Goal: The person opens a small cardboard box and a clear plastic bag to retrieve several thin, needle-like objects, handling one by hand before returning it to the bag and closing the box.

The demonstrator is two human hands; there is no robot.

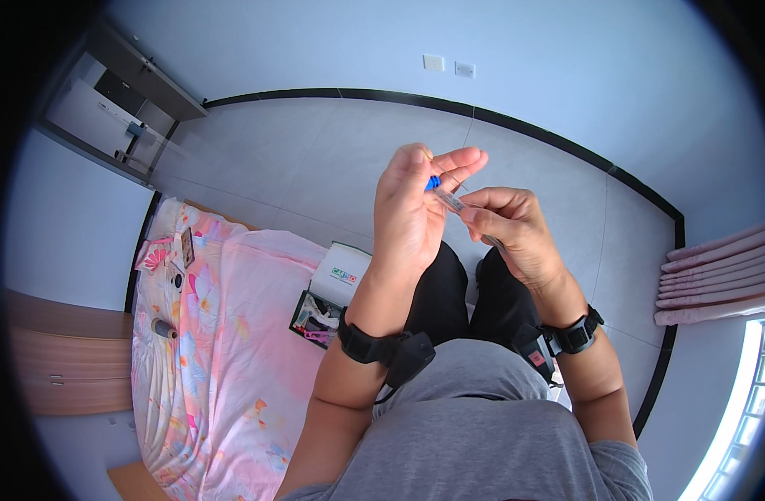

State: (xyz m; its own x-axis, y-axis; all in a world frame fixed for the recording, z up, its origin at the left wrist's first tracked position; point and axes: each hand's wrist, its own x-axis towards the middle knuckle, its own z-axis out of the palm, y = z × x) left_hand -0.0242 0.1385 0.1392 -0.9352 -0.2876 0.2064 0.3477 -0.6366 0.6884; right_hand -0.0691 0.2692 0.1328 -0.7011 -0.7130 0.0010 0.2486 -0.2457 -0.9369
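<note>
My left hand (410, 200) is raised in front of my knees, thumb and index finger pinched on a thin needle-like piece (456, 180). Its other fingers stretch out to the right. Against the left palm sits a blue cap (432, 183), in line with the end of a narrow clear tube (449, 200). Whether cap and tube are joined is hard to tell. My right hand (511, 228) grips the tube between thumb and fingers, and its lower end sticks out beneath the thumb. The tube's contents are too small to make out.
To my left, a bed with a pink floral sheet (263, 300) bears an open box (307, 319) of small items, a thread spool (164, 329) and a phone-like object (188, 247). A wall (357, 44) stands ahead. A pink curtain (714, 275) hangs at right.
</note>
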